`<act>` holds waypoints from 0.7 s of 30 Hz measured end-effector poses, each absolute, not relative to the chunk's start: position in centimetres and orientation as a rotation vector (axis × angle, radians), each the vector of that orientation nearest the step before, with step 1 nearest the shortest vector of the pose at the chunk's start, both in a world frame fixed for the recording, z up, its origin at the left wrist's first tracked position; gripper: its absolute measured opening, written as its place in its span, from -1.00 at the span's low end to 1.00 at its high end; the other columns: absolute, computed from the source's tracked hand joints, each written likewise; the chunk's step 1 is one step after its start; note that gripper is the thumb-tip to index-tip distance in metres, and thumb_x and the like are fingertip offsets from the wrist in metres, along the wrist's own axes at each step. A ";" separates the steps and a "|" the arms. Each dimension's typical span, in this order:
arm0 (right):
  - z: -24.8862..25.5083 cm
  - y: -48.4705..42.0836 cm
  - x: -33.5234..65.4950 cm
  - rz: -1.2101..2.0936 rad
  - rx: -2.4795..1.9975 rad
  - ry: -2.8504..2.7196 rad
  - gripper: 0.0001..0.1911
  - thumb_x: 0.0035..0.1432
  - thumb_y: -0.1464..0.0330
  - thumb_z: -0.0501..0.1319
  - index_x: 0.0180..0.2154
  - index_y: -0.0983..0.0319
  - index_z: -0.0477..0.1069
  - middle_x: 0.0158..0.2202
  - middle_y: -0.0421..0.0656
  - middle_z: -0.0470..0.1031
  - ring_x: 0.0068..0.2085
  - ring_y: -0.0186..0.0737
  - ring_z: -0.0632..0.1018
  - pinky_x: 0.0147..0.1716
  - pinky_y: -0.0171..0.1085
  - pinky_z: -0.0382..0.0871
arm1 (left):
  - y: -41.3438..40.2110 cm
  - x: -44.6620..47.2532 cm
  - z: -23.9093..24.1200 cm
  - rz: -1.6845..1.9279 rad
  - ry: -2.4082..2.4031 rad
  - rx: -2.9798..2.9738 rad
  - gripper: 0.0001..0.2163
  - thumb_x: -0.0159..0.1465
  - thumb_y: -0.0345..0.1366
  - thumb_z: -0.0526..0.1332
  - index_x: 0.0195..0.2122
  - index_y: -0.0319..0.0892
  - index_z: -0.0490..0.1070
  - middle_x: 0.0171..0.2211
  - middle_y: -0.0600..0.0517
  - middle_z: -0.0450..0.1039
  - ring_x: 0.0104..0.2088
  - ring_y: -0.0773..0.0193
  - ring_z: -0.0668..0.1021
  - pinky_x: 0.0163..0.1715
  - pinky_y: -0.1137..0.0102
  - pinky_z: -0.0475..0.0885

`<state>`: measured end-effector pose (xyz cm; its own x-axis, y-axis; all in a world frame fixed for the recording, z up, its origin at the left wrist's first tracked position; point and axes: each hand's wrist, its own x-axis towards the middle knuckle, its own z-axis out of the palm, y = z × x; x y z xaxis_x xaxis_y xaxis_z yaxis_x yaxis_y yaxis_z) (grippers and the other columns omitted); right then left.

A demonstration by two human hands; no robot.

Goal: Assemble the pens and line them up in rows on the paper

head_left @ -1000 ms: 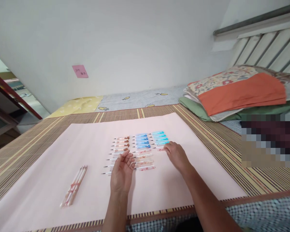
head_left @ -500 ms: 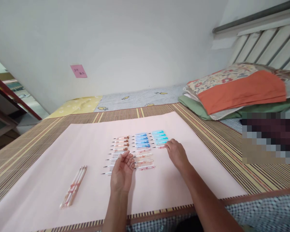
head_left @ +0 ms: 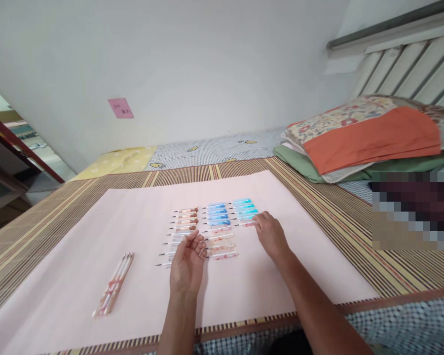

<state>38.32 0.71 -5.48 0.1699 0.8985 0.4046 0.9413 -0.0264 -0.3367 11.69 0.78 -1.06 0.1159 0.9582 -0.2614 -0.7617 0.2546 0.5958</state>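
Several pens lie in three neat columns on a pink sheet: brown-capped pens on the left, blue pens in the middle, teal pens on the right, with pale pink pens below them. My right hand rests fingers-down at the lower end of the teal column, its fingertips on a pink pen. My left hand hovers palm-up, fingers loosely curled, over the lower pale pens, holding nothing I can see. A bundle of white pens lies apart at the left.
The sheet lies on a striped bamboo mat on a bed. Folded bedding and an orange pillow are stacked at the right. A pink note sticks to the white wall. A blurred patch sits at the right edge.
My right hand has barely shifted, nudging the pink pen slightly under the teal column. My left hand stays in place.
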 end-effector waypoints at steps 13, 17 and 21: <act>-4.9 -1.1 40.5 0.126 -1.813 -1.307 -0.82 0.12 0.42 0.11 -0.32 0.18 0.49 -0.30 -0.13 0.55 -0.30 -0.16 0.54 -0.27 -0.23 0.37 | 0.8 11.5 -0.9 1.288 0.675 0.313 -0.77 0.16 -0.25 0.38 -0.22 -0.29 0.60 -0.35 -0.06 0.52 -0.42 0.32 0.52 -0.46 0.45 0.45; -5.0 -1.2 39.6 0.082 -1.872 -1.472 -0.85 0.14 0.45 0.14 -0.31 0.17 0.48 -0.27 -0.15 0.50 -0.31 -0.22 0.52 -0.32 -0.29 0.31 | 0.9 11.5 -1.0 1.296 0.680 0.316 -0.78 0.16 -0.24 0.37 -0.25 -0.28 0.60 -0.35 -0.05 0.52 -0.43 0.33 0.52 -0.47 0.46 0.45; -5.4 -1.1 39.3 0.051 -1.917 -1.562 -0.86 0.22 0.44 0.14 -0.35 0.17 0.45 -0.30 -0.17 0.44 -0.34 -0.25 0.48 -0.37 -0.31 0.24 | 0.9 11.7 -1.1 1.295 0.681 0.316 -0.77 0.16 -0.24 0.38 -0.23 -0.30 0.59 -0.35 -0.06 0.51 -0.43 0.33 0.52 -0.47 0.46 0.45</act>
<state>39.25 -1.08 -5.36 0.2869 0.8865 0.3629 0.8610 -0.0726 -0.5033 11.66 0.87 -1.05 0.1154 0.9517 -0.2844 -0.7738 0.2657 0.5751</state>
